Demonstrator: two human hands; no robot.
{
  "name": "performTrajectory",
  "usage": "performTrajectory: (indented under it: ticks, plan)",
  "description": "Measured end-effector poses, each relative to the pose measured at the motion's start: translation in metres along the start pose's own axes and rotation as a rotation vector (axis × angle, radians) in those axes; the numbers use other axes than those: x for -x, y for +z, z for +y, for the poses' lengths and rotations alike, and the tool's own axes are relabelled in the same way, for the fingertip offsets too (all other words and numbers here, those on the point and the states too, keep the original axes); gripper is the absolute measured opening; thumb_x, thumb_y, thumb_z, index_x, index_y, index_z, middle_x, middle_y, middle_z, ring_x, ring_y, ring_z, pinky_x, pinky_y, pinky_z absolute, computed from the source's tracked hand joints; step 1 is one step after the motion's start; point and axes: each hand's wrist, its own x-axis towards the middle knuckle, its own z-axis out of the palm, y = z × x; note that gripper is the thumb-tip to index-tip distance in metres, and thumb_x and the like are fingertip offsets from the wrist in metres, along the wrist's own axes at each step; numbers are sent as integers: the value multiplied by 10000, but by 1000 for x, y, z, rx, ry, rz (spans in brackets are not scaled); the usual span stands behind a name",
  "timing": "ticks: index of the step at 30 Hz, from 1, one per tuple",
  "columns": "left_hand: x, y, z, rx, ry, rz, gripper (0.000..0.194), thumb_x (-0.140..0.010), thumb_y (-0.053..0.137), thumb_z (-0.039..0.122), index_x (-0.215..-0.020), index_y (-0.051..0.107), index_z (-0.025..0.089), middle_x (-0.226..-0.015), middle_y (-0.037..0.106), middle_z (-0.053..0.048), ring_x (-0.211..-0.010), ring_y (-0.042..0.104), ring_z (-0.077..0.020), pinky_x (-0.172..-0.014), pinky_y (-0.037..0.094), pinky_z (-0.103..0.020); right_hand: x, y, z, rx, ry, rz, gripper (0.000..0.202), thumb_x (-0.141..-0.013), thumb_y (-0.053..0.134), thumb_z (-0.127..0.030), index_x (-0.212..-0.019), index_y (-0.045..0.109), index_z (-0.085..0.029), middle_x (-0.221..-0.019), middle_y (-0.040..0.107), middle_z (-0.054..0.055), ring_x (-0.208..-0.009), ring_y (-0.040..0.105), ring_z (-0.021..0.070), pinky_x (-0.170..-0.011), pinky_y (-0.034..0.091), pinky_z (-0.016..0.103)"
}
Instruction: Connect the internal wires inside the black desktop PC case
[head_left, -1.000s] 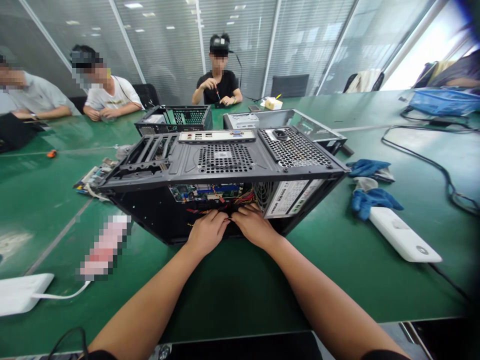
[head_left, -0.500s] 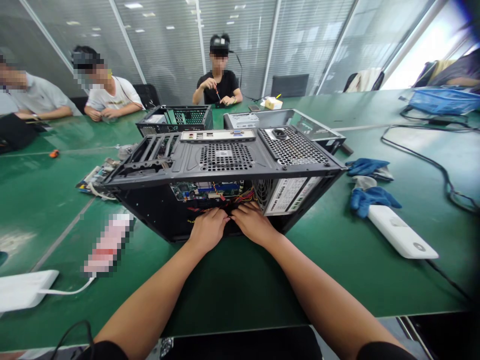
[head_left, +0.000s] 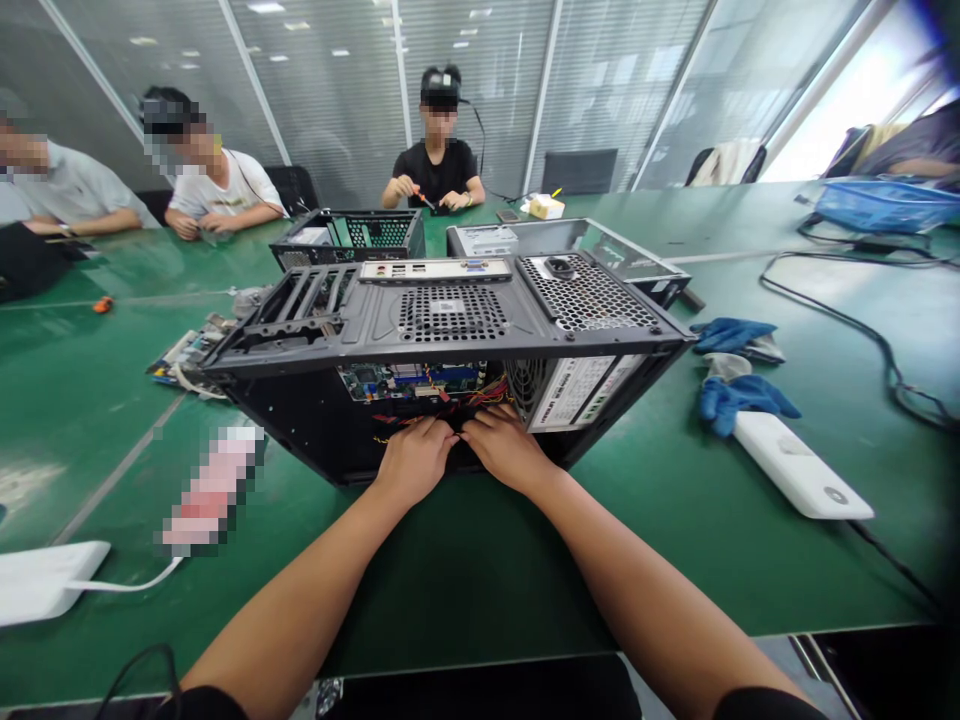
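Observation:
A black computer case [head_left: 300, 400] stands on the green table with its open side facing me. Both my hands reach into that opening, close together, fingers curled inward. My left hand [head_left: 420, 455] is below the motherboard [head_left: 409, 381]. My right hand [head_left: 501, 445] is beside it, next to the power supply [head_left: 585, 390] with its white label. Red and yellow cables [head_left: 493, 389] run just above the hands. The fingertips meet near the case's lower edge; whatever they pinch is hidden behind the fingers.
Two more open cases, one black [head_left: 352, 235] and one silver [head_left: 607, 245], stand behind. Blue gloves [head_left: 739, 395] and a white power bank [head_left: 802, 465] lie right. At left are a circuit board [head_left: 187, 362] and another white power bank [head_left: 49, 580]. Several people sit beyond; one holds a screwdriver [head_left: 424, 198].
My hands stay almost in place inside the case. Across the table, a person's screwdriver has tilted lower, and the hand on it has come down. The view has shifted slightly.

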Motion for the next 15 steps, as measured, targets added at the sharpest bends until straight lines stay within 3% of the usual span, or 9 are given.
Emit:
performTrajectory:
  ticks: [15]
  plan:
    - [2,1,-1,18,40,30,140,-966,528,269,-934,637,186,-854,644,-37,-805,626,-174,-725,512,-284,0,-4,-1,12,4,-14,158,-951,565,-195,-843,680,-198,-790,638,24,-824,542,196,-781,344,314]
